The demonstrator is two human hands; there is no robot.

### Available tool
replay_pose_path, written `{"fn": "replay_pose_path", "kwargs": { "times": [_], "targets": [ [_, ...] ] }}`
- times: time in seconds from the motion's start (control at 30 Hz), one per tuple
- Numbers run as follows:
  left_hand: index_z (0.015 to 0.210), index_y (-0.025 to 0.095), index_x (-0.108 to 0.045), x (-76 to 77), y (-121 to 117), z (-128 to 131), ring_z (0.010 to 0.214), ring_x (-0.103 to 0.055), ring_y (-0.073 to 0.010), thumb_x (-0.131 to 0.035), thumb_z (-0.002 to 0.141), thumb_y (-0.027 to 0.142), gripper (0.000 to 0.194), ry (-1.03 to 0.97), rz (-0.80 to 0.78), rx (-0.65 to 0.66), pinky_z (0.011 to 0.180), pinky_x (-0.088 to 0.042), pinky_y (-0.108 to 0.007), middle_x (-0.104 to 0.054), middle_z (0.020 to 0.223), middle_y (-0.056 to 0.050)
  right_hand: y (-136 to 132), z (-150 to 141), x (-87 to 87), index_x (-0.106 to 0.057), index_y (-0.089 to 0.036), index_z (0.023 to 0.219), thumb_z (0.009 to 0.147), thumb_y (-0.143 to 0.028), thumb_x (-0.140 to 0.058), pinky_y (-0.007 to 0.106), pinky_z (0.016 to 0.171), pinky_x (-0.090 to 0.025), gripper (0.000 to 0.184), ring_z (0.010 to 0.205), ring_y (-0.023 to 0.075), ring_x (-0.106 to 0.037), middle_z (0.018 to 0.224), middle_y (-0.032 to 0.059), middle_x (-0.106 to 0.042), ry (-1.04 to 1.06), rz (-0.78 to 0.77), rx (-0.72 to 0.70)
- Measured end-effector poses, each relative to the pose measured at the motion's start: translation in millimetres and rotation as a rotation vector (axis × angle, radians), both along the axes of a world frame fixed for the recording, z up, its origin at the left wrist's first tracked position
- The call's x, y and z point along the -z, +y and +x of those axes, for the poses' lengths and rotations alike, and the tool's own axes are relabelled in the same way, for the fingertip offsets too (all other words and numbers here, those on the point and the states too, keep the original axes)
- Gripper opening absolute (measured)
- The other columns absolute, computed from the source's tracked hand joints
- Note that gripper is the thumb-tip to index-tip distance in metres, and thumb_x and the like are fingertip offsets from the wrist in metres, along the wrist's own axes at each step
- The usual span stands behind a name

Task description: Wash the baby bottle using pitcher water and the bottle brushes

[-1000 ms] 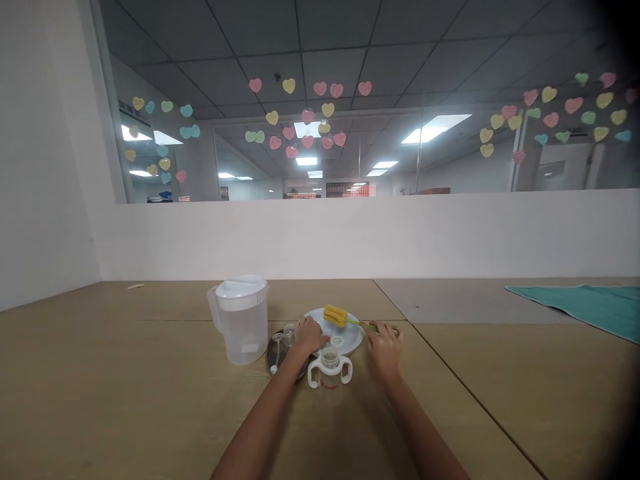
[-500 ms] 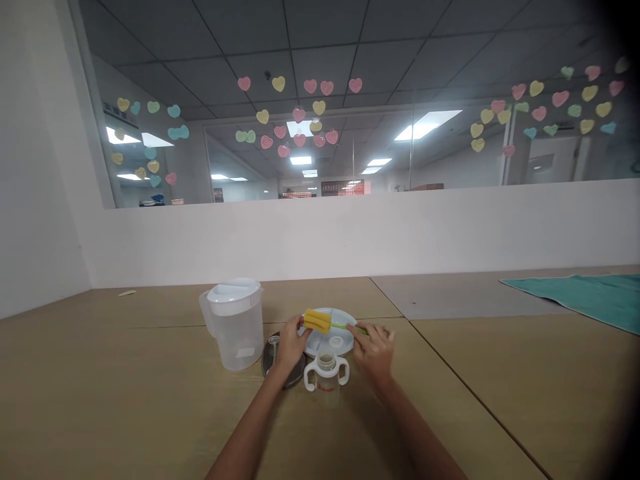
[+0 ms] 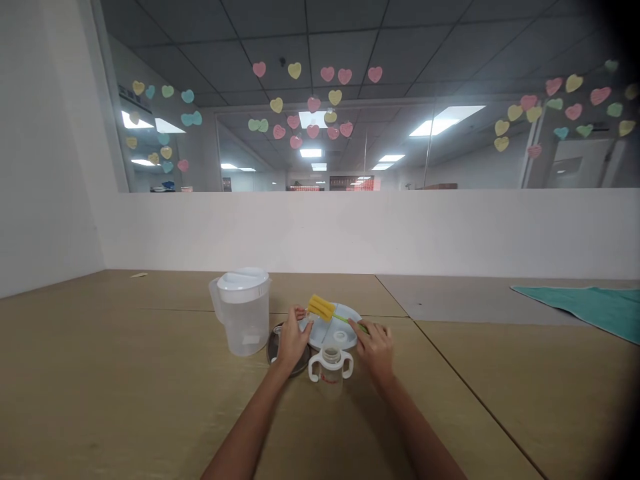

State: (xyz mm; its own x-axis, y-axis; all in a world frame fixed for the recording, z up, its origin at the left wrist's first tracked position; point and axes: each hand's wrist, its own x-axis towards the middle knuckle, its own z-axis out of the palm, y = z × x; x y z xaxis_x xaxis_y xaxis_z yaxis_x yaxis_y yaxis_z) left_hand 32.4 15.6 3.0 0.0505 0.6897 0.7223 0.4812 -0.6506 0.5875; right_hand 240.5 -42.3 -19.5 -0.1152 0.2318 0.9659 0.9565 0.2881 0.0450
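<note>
My right hand (image 3: 375, 345) is closed round the green handle of a bottle brush. The brush's yellow sponge head (image 3: 321, 308) points left and slightly up, above a pale divided plate (image 3: 349, 315). Close to the sponge tip, my left hand (image 3: 294, 337) has its thumb and fingers curled round something small and pale that I cannot make out. Just below and between my hands, a clear baby bottle (image 3: 330, 375) stands upright without a lid, with a white two-handled ring (image 3: 314, 367) round its neck. A small white ring-shaped part (image 3: 341, 336) lies on the plate.
A lidded translucent pitcher (image 3: 246, 323) stands left of my hands. Partly behind my left wrist lies a dark round dish (image 3: 295, 368) with small pale parts. A teal cloth (image 3: 595, 305) is at far right. Behind the table rises a white wall (image 3: 320, 230) with a window above.
The sponge head has tilted up at its left end and come away from my left fingers a little. My view has shifted slightly, moving everything in the picture.
</note>
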Motion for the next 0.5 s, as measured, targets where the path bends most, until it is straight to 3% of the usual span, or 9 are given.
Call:
{"fn": "replay_pose_path", "kwargs": {
  "times": [0.13, 0.33, 0.5],
  "targets": [
    [0.102, 0.019, -0.040, -0.8, -2.9, 1.4, 0.087, -0.060, -0.0175, -0.054, 0.075, 0.021, 0.031, 0.062, -0.003, -0.040, 0.078, -0.047, -0.032, -0.060, 0.092, -0.005, -1.7, 2.9, -2.1, -0.065, -0.024, 0.104, 0.077, -0.003, -0.046, 0.029, 0.068, -0.028, 0.039, 0.076, 0.0144, -0.051, 0.087, 0.0041, -0.064, 0.069, -0.006, 0.048],
    [0.116, 0.020, -0.039, -0.3, -6.2, 2.3, 0.084, -0.059, -0.0182, -0.055, 0.074, 0.022, 0.044, 0.117, -0.020, -0.097, 0.077, -0.045, -0.032, -0.061, 0.089, -0.003, -3.7, -0.5, -4.4, -0.064, -0.027, 0.104, 0.078, -0.006, -0.049, 0.029, 0.069, -0.028, 0.036, 0.076, 0.0140, -0.051, 0.087, 0.0022, -0.064, -0.014, -0.022, -0.041],
    [0.100, 0.019, -0.049, -0.1, -8.1, -2.0, 0.081, -0.058, -0.0172, -0.048, 0.080, 0.025, 0.021, 0.093, 0.069, -0.082, 0.078, -0.043, -0.031, -0.060, 0.083, -0.002, -0.1, 0.7, 1.4, -0.066, -0.026, 0.100, 0.071, -0.001, -0.053, 0.030, 0.068, -0.027, 0.041, 0.074, 0.0156, -0.051, 0.087, 0.0027, -0.065, 0.059, -0.171, 0.135]
  ]
}}
